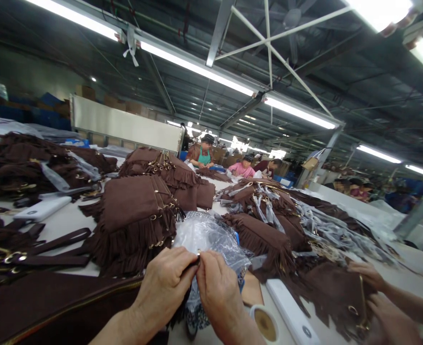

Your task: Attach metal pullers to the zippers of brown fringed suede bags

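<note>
My left hand (164, 285) and my right hand (220, 290) meet at the front of the table, fingertips pinched together. A small gold-coloured metal piece (198, 253) shows between them, with a bit of dark brown material; most of it is hidden by the fingers. Beside my left wrist lies a dark brown bag with an open gold zipper (99, 295). Crumpled clear plastic (211, 235) covers the table just beyond my hands. A roll of tape (264, 323) rests close to my right wrist.
Stacked brown fringed bags (135, 203) stand ahead, with more fringed bags (262, 235) to the right. Brown straps with gold clips (53, 254) lie left. A white device (292, 311) sits near the tape. At right, a co-worker's hands (371, 282) hold another brown bag (335, 287).
</note>
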Tool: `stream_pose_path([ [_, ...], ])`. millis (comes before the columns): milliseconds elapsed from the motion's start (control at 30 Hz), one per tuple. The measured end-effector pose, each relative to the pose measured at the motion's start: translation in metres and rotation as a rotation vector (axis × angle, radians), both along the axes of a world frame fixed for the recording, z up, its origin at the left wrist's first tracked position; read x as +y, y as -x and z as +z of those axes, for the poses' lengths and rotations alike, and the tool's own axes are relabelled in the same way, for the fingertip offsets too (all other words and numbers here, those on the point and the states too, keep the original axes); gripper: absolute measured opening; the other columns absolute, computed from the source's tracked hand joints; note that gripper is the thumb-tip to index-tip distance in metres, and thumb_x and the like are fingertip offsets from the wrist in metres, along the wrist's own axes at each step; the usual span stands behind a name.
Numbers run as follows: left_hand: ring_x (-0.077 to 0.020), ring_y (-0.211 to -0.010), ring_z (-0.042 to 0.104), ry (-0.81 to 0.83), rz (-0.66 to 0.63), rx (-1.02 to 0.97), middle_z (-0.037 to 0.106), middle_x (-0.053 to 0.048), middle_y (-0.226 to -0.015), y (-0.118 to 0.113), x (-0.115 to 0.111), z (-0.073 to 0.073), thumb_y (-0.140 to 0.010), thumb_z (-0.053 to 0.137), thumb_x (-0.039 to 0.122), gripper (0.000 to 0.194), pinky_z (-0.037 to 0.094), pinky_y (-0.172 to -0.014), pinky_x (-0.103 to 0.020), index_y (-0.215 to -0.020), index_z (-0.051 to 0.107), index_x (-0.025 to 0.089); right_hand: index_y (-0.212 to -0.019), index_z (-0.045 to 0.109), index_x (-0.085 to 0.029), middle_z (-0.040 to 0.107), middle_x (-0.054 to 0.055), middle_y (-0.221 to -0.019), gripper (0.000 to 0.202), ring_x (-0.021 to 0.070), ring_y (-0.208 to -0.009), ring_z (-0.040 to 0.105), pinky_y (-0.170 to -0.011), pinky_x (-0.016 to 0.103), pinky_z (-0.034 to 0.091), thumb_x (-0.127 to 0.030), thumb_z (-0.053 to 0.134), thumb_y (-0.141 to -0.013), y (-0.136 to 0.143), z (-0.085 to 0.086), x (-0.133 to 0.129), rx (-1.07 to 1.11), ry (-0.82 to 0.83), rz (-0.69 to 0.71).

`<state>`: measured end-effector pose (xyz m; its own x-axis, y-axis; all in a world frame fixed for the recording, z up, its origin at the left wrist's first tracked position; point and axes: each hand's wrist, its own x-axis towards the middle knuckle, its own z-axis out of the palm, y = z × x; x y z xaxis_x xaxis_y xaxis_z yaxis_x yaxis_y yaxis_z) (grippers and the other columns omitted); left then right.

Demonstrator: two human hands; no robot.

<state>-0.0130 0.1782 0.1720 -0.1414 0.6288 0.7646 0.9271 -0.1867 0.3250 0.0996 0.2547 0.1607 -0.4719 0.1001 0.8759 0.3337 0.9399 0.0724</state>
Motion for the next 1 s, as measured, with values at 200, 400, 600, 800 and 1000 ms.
stream_pose_path([
  [200, -0.0153, -0.061, 0.060, 0.027, -0.035, -0.054, 0.066, 0.000, -0.067, 0.003, -0.001, -0.001, -0.082, 0.046, 0.019, 0.021, 0.044, -0.059, -0.026, -0.075, 0.065, 0.018, -0.077, 0.054, -0.016, 0.058, 0.002, -0.060, 0.028, 0.0132, -0.051, 0.057, -0.046, 0.022, 0.041, -0.017, 0.031, -0.093, 0.003, 0.003, -0.002, 0.094, 0.123, -0.009],
  [400, -0.0164, -0.065, 0.058, 0.153, -0.043, -0.211, 0.065, -0.001, -0.067, 0.006, -0.001, -0.001, -0.078, 0.046, 0.019, 0.021, 0.042, -0.062, -0.027, -0.072, 0.067, 0.019, -0.071, 0.057, -0.016, 0.061, 0.002, -0.057, 0.022, 0.0128, -0.050, 0.058, -0.047, 0.022, 0.040, -0.019, 0.039, -0.083, 0.012, -0.001, 0.000, 0.169, 0.502, -0.024],
  [600, -0.0167, -0.066, 0.056, 0.303, -0.140, -0.485, 0.062, 0.000, -0.065, 0.009, -0.008, 0.013, -0.074, 0.047, 0.030, 0.022, 0.039, -0.064, -0.026, -0.066, 0.065, 0.019, -0.073, 0.054, -0.018, 0.058, 0.001, -0.058, 0.024, 0.0158, -0.051, 0.061, -0.051, 0.025, 0.045, -0.036, 0.039, -0.078, 0.007, 0.000, 0.020, 0.207, 1.040, 0.008],
  [800, -0.0155, -0.065, 0.051, 0.423, -0.205, -0.705, 0.058, 0.002, -0.064, 0.017, -0.011, 0.022, -0.071, 0.051, 0.036, 0.021, 0.037, -0.064, -0.025, -0.067, 0.062, 0.018, -0.071, 0.052, -0.017, 0.056, -0.003, -0.052, 0.024, 0.0109, -0.044, 0.054, -0.047, 0.021, 0.043, -0.041, 0.049, -0.072, 0.000, 0.009, 0.006, 0.287, 1.372, 0.286],
  [1000, -0.0157, -0.070, 0.049, 0.440, -0.267, -0.705, 0.055, 0.002, -0.069, 0.028, -0.009, 0.019, -0.077, 0.049, 0.034, 0.020, 0.036, -0.066, -0.026, -0.073, 0.059, 0.017, -0.072, 0.060, -0.017, 0.061, 0.000, -0.066, 0.009, 0.0098, -0.054, 0.054, -0.052, 0.021, 0.041, -0.023, 0.056, -0.067, -0.035, -0.009, -0.014, 0.149, 1.508, 0.560],
])
